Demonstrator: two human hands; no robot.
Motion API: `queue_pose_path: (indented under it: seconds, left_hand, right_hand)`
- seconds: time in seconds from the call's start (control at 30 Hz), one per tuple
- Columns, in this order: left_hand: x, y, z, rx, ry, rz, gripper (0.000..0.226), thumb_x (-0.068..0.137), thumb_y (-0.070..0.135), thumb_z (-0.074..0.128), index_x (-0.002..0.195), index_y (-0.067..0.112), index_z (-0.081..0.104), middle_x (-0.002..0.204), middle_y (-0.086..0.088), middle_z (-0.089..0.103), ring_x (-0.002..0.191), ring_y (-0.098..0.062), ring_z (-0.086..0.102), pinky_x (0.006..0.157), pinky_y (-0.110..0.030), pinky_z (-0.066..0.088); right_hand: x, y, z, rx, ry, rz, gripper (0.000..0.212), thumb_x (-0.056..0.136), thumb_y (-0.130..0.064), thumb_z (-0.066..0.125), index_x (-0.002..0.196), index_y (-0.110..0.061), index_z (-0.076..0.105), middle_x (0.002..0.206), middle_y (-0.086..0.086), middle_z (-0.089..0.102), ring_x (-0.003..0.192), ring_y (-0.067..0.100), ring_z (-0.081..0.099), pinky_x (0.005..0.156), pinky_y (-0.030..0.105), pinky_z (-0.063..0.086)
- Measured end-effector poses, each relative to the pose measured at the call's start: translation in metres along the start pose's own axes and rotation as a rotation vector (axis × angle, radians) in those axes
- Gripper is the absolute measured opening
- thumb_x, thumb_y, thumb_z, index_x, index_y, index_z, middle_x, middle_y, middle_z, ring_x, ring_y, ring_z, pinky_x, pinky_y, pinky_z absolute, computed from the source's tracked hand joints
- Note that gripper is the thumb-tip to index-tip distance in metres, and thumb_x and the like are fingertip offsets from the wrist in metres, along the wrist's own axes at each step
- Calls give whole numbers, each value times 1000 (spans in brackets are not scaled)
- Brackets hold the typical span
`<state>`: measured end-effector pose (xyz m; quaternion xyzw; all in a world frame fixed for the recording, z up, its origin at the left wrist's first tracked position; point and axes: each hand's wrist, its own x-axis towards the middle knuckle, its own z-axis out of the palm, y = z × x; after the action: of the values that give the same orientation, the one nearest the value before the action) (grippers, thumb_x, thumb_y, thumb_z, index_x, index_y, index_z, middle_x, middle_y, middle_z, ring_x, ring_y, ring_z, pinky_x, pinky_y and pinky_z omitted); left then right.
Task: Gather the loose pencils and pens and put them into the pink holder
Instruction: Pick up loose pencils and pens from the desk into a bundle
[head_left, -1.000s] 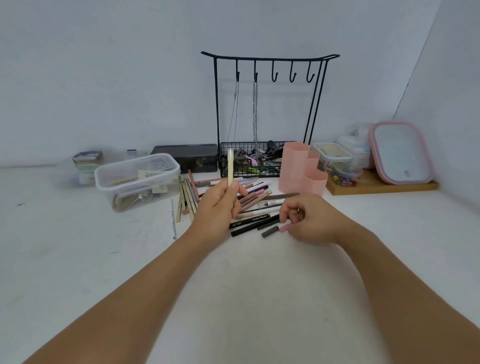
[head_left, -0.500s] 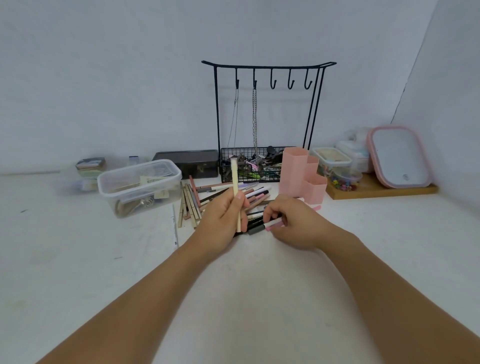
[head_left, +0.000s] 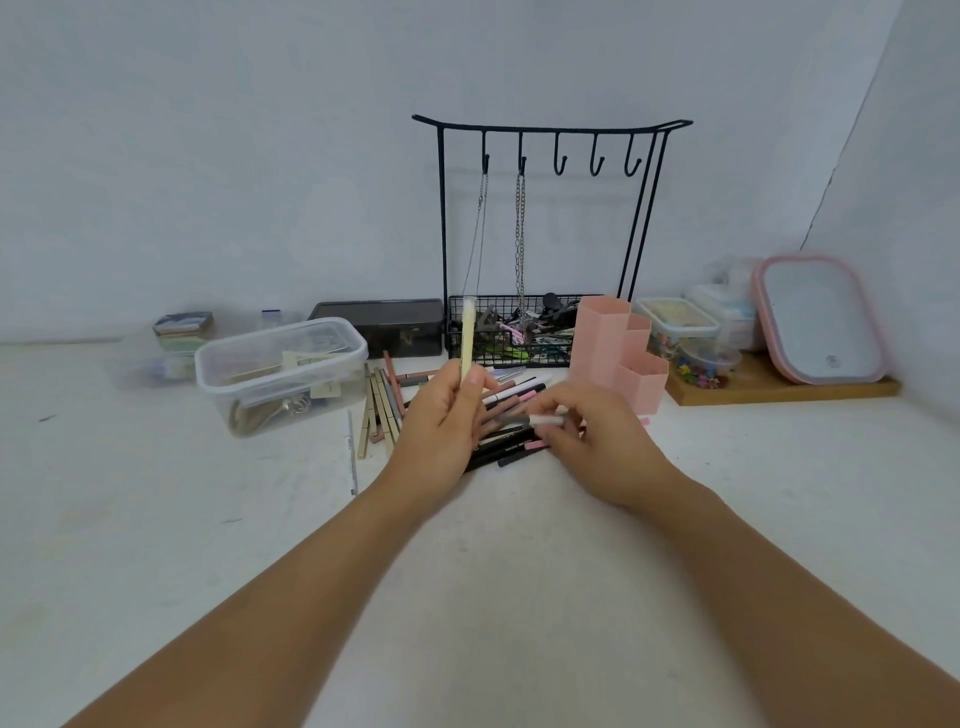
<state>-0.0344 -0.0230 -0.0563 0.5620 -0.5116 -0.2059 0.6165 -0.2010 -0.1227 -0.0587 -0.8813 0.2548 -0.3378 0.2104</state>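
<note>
Starting at the left, a blurred stack of small items (head_left: 183, 332) is too soft to identify, and the clear plastic lidded box (head_left: 283, 371) beside it shows only hazy tan and metal shapes inside. Loose pencils and pens (head_left: 511, 402) lie fanned on the white tabletop (head_left: 493, 597), beige sticks on the left, black and pink barrels further right, many covered by the hands. Upright in the left hand (head_left: 441, 434), pinched between thumb and fingers, is a pale yellow pen (head_left: 467, 338) whose lower end is hidden in the grip. Curled fingers of the right hand (head_left: 597, 447) grasp a white-and-grey pen (head_left: 540, 420) lying sideways; its right end vanishes behind them. Behind stands a black wire hook rack (head_left: 550, 127) with two hanging chains and a cluttered basket. Just right of the pile, the pink plastic hexagonal holder (head_left: 615, 351) rises in three stepped tubes, its interiors out of sight
</note>
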Motion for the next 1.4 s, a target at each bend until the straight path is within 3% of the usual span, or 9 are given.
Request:
queue_pose_path:
  seconds: [0.2, 0.37, 0.43, 0.53, 0.67, 0.87, 1.03, 1.17, 1.4]
  left_hand:
    - [-5, 10, 1, -52, -118, -77, 10, 103, 31, 56, 102, 21, 58, 65, 7, 44, 58, -9, 43, 60, -27, 38]
    - [-9, 14, 7, -92, -257, -120, 18, 98, 9, 64, 111, 5, 51, 55, 16, 52, 49, -2, 50, 55, -16, 43]
    - [-10, 13, 8, -62, -282, -137, 20, 99, 13, 64, 114, 8, 52, 64, 1, 52, 54, -16, 49, 55, -29, 42]
    - [-9, 9, 7, -11, -300, -149, 12, 103, 21, 56, 114, 25, 56, 68, -6, 49, 52, -20, 42, 48, -33, 36]
    - [-5, 11, 5, -57, -216, -201, 5, 108, 17, 43, 107, 14, 47, 66, -2, 43, 50, -8, 37, 44, -23, 33]
    - [-1, 11, 1, -103, -153, -199, 14, 110, 21, 37, 103, 12, 46, 69, -10, 45, 48, -13, 34, 38, -20, 30]
    - [0, 14, -1, -280, -147, -299, 18, 110, 27, 41, 103, 15, 53, 56, 7, 32, 43, -8, 24, 37, -19, 22]
    - [2, 18, -3, -322, -123, -335, 38, 108, 47, 35, 96, 16, 53, 57, 5, 28, 46, -10, 19, 45, -23, 14]
    - [2, 17, 0, -363, -147, -329, 28, 110, 32, 38, 104, 12, 57, 62, 3, 39, 44, -7, 26, 39, -20, 18]
  right_hand:
    - [10, -20, -2, 472, 463, 164, 9, 103, -12, 53, 112, -12, 55, 80, 3, 58, 60, 15, 55, 54, 21, 46]
    - [9, -36, -3, 1134, 201, 355, 4, 98, -5, 58, 101, -5, 61, 77, 15, 67, 57, 12, 63, 53, 20, 54]
    - [6, -36, 1, 1213, 77, 368, 7, 90, -5, 65, 96, -5, 68, 76, 10, 70, 62, 12, 66, 59, 19, 56]
    - [7, -28, -2, 1078, -3, 395, 23, 83, -14, 73, 105, -7, 75, 82, 10, 71, 68, 11, 65, 60, 20, 55]
    - [7, -11, -33, 576, -13, 426, 8, 89, -2, 68, 93, -10, 70, 64, -5, 59, 49, 6, 45, 43, 13, 34]
    - [-4, -1, -57, 94, -561, 386, 25, 79, 11, 64, 84, -12, 72, 58, -5, 58, 47, 5, 49, 53, 21, 41]
    - [-3, 0, -48, -33, -475, 323, 15, 79, -9, 80, 89, -20, 80, 69, -11, 66, 56, 9, 51, 52, 19, 42]
    - [-1, 8, -36, -39, -371, 238, 6, 79, -28, 85, 79, -29, 80, 77, 6, 72, 60, 14, 48, 55, 26, 40]
    - [4, -7, -36, 10, -206, 132, 4, 92, -14, 72, 90, -17, 75, 71, -19, 63, 54, -5, 48, 55, 9, 37]
